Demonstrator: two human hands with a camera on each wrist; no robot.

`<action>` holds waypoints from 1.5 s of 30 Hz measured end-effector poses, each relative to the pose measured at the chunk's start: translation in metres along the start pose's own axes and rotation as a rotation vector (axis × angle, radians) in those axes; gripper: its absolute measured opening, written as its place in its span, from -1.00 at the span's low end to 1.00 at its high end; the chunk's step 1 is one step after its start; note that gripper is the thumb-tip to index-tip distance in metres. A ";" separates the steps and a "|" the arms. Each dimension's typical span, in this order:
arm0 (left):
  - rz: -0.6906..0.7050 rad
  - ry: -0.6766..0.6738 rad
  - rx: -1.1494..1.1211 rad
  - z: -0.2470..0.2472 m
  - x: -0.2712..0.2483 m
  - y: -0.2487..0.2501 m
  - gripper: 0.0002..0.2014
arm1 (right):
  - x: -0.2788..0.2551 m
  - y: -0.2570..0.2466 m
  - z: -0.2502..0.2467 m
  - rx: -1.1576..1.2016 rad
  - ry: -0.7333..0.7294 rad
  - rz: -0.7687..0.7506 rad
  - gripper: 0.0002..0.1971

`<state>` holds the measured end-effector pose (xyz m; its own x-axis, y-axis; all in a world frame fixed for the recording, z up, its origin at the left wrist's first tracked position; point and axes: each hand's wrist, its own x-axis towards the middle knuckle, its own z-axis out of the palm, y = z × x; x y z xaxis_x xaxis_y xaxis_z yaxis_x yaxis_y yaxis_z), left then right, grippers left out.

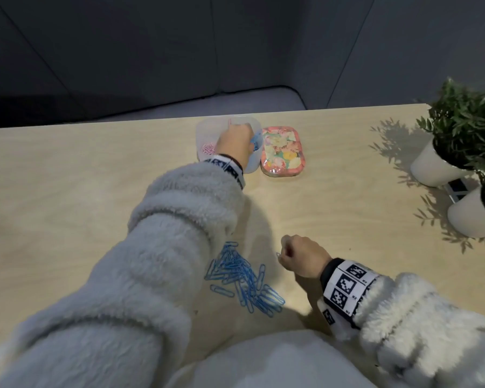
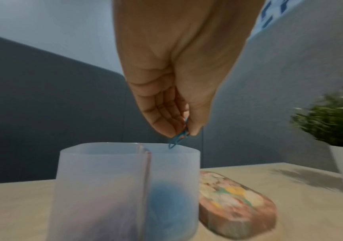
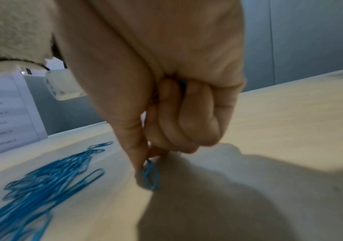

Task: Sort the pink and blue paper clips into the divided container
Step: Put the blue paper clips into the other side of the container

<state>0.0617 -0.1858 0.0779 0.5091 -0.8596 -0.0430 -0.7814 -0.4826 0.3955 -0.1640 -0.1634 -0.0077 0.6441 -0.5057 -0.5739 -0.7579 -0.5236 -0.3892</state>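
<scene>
A frosted divided container (image 1: 205,133) (image 2: 104,179) stands at the table's far side. Pink clips (image 1: 207,148) lie in its left half and blue ones (image 2: 164,195) in its right half. My left hand (image 1: 234,142) (image 2: 181,133) hangs over the right half and pinches a blue paper clip (image 2: 176,141) just above the rim. A pile of blue paper clips (image 1: 242,278) (image 3: 42,176) lies near the front of the table. Right of the pile, my right hand (image 1: 280,254) (image 3: 145,161) pinches another blue paper clip (image 3: 151,175) at the tabletop, its other fingers curled.
A flowered lid (image 1: 282,151) (image 2: 234,203) lies flat just right of the container. Two white pots with green plants (image 1: 459,141) (image 2: 339,130) stand at the table's right edge. A dark seat sits beyond the far edge.
</scene>
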 end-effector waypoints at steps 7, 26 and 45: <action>-0.108 -0.016 -0.033 0.001 0.031 -0.005 -0.76 | 0.033 -0.036 -0.095 0.184 0.133 -0.160 -0.71; -0.137 -0.346 -0.134 0.034 -0.204 -0.116 -0.21 | 0.075 -0.123 -0.083 -0.113 0.351 -0.482 -0.77; -0.051 -0.290 0.009 0.060 -0.193 -0.087 -0.74 | 0.035 -0.093 0.024 -0.239 0.043 -0.474 -0.84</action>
<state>0.0098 0.0118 -0.0034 0.4239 -0.8458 -0.3238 -0.7614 -0.5264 0.3784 -0.0729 -0.1162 -0.0087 0.9178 -0.2006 -0.3425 -0.3409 -0.8405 -0.4211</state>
